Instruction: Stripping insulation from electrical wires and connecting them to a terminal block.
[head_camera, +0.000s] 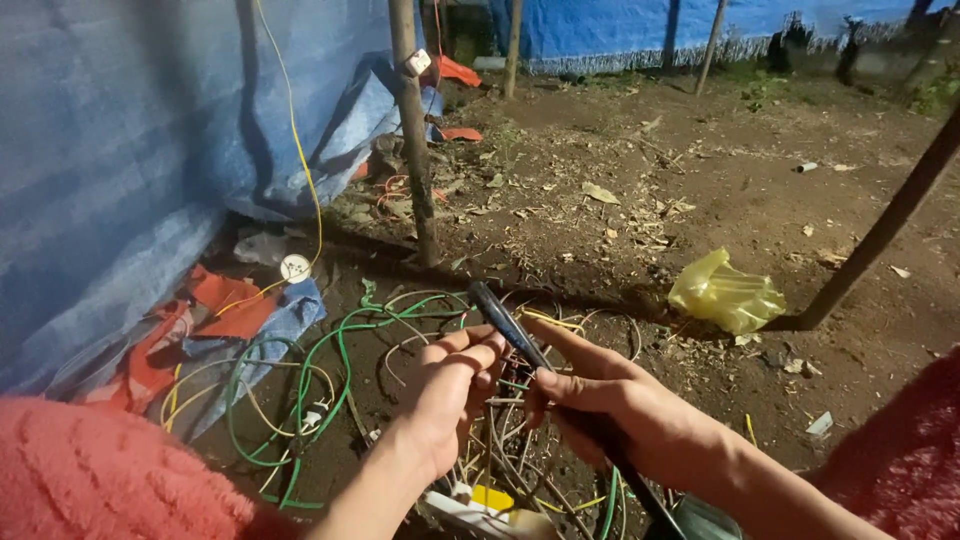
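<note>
Seen from above, over bare dirt beside a blue tarp wall (120, 170). Left hand (450, 390) raised from the lower left, forearm angled up and inward, wrist bent, fingers curled together toward the right with tips closed on a thin wire (505, 402) near the black tool handle (505, 322). Right hand (610, 405) coming in from the lower right, forearm slanting up-left, fingers wrapped around the lower run of the same tool, thumb laid forward along the top and pressed toward the wire. Tool tilted, upper end pointing up-left, just above both hands. Directly below, a tangle of green, yellow and grey wires (330, 370) on the ground. Crumpled yellow plastic bag (725, 292) well apart to the right; thin wooden post (415, 130) standing behind.
</note>
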